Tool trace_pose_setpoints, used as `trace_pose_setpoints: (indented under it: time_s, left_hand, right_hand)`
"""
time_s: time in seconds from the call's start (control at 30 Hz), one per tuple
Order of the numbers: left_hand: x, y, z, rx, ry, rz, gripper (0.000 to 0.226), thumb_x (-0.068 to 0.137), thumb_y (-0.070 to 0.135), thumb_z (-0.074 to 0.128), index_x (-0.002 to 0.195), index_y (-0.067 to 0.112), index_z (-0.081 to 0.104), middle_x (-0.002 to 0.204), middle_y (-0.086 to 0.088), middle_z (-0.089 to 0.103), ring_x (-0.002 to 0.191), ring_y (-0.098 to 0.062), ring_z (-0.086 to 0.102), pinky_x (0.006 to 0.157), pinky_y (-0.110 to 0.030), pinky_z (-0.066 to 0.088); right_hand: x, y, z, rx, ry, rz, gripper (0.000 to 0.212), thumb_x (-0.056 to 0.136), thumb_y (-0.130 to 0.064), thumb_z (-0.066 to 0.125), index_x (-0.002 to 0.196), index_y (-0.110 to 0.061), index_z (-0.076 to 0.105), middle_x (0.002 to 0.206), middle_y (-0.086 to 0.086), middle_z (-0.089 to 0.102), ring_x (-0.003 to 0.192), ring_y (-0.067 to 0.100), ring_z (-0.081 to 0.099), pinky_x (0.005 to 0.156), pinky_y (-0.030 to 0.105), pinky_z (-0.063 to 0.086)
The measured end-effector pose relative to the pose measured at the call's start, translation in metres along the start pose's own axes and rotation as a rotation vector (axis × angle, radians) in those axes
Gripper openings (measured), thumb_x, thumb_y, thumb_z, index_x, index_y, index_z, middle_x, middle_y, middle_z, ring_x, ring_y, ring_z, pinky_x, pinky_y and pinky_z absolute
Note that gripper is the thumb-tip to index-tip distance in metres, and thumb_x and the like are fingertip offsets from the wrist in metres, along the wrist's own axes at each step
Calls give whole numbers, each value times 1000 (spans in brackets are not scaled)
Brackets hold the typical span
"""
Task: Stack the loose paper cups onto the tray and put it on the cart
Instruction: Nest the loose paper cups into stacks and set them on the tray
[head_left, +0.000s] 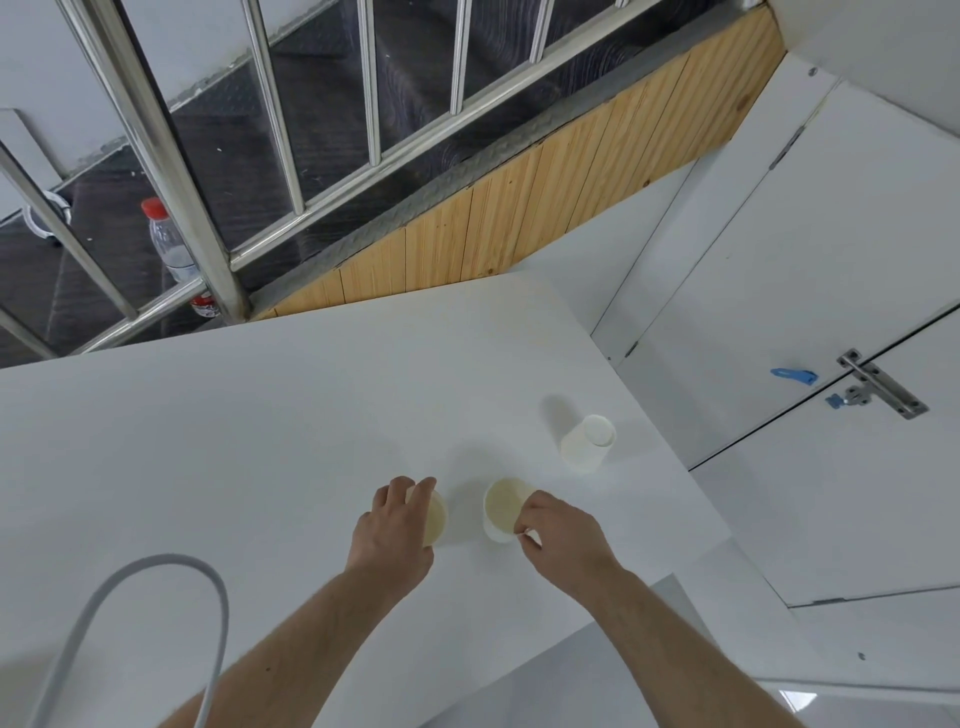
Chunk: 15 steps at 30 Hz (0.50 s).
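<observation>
Head view, looking steeply down: we see both bare forearms reaching out over a plain white tabletop (260, 441). Our left hand (395, 530) curls its fingers over a white paper cup with a cream inside (435, 519), gripping it from the side; the hand covers most of the cup's wall, so only part of the rim and a slice of the interior show, and we cannot tell whether the cup rests on the table or is lifted. Just to the right of that hand, our right hand (561, 535) pinches the near rim of a second white paper cup, open end up (503, 506), between thumb and fingertips; the lower wall of this cup is partly hidden behind the fingers. Beyond the right hand and a little further right stands a third white paper cup turned upside down (588, 444), apart from both hands and close to the table's right edge.

No tray or cart falls within the frame. Below the left forearm a grey looping cable (208, 582) runs out of the picture at the bottom. Far beyond the left hand, behind a steel railing (171, 171), a clear plastic bottle with a red cap (174, 249) is half screened by a post. To the far right of the right hand, a white cabinet door carries a metal latch (878, 384).
</observation>
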<state>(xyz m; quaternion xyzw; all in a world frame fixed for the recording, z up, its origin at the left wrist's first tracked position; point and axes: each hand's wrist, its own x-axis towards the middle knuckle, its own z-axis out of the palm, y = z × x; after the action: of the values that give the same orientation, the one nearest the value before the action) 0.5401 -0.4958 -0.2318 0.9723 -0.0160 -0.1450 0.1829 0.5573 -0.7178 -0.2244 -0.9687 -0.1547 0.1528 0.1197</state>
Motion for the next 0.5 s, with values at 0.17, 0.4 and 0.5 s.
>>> trace_pose_setpoints:
  time_s: [0.17,0.4,0.5]
  left_hand:
    - [-3,0,2,-14,-7,19,76,82,24,62,146,27,22,143,3,28,129,-21,34,92,-30,46]
    - [-5,2,-5,-25,8,39,76,82,37,64,145,27,23,147,3,25,134,-20,30,94,-32,46]
    - [-7,1,-7,-38,-9,49,69,84,33,62,144,27,26,145,5,28,131,-18,32,94,-30,46]
  right_hand:
    - [-1,-4,-2,-43,-34,3,41,89,-39,60,126,-24,55,128,-12,41,109,9,51,83,25,48]
    - [11,-23,-6,-73,3,66,83,80,-56,65,148,-28,26,154,-5,17,140,17,19,95,32,47]
    - [14,-31,-4,-68,-103,78,77,89,-36,62,152,-29,19,157,-2,12,141,21,19,96,35,48]
